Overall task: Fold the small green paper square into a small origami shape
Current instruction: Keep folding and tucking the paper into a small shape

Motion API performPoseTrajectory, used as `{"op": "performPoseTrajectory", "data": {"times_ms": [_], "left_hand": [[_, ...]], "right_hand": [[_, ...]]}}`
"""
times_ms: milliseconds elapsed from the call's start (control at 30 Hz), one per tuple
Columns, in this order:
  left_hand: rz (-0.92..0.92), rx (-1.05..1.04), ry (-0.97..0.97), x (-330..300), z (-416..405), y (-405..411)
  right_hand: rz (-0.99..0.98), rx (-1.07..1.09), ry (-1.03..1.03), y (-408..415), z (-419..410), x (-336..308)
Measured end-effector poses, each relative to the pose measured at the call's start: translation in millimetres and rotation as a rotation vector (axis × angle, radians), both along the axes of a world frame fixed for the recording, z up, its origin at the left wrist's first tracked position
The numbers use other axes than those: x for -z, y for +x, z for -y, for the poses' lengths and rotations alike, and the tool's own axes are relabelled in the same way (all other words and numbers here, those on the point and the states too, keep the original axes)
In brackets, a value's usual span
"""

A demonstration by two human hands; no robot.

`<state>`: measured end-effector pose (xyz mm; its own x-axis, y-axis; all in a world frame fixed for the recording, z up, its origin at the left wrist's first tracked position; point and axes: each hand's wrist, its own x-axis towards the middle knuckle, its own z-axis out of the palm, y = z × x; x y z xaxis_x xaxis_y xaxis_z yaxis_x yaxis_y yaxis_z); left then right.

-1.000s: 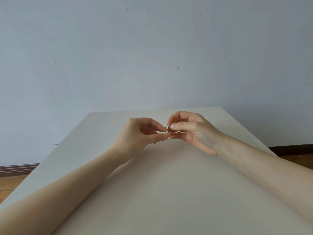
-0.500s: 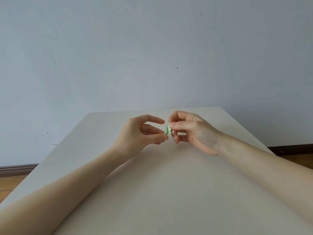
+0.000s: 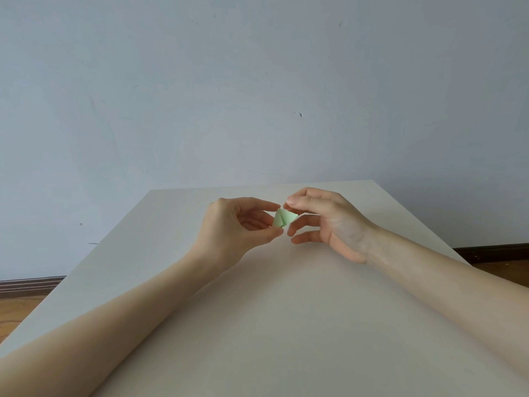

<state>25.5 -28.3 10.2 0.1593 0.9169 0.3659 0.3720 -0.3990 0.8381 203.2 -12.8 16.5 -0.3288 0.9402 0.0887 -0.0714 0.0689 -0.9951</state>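
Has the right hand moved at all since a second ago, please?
Yes. The right hand has risen slightly toward the table's far edge, its lower fingers spreading away from the green paper.

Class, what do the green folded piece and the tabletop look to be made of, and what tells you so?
Green folded piece: thin matte paper, judging by its sharp creases and flat flaps. Tabletop: smooth, off-white, with a dull sheen and no grain, so probably laminate or painted board; the look leaves that open.

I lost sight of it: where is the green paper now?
Head view, centre: the green paper is held above the table, pinched between the left hand and right hand.
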Motion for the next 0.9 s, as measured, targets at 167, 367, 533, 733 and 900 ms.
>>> {"op": "performPoseTrajectory", "data": {"times_ms": [167, 367, 533, 733, 900], "left_hand": [[-0.053, -0.009, 0.057, 0.5, 1.3, 0.5], [-0.076, -0.022, 0.086, 1.0, 1.8, 0.8], [-0.075, -0.029, 0.096, 0.9, 2.3, 0.6], [-0.072, -0.04, 0.104, 1.4, 2.9, 0.8], [-0.069, -0.036, 0.112, 1.8, 2.2, 0.9]], "right_hand": [[0.021, -0.017, -0.024, -2.7, 0.8, 1.5], [0.008, 0.006, -0.051, -5.3, 0.8, 2.2], [0.02, -0.002, -0.047, -5.8, 2.4, 2.1], [0.009, 0.0, -0.07, -5.6, 2.7, 1.4], [-0.016, 0.003, -0.084, -5.8, 2.9, 0.7]]}}
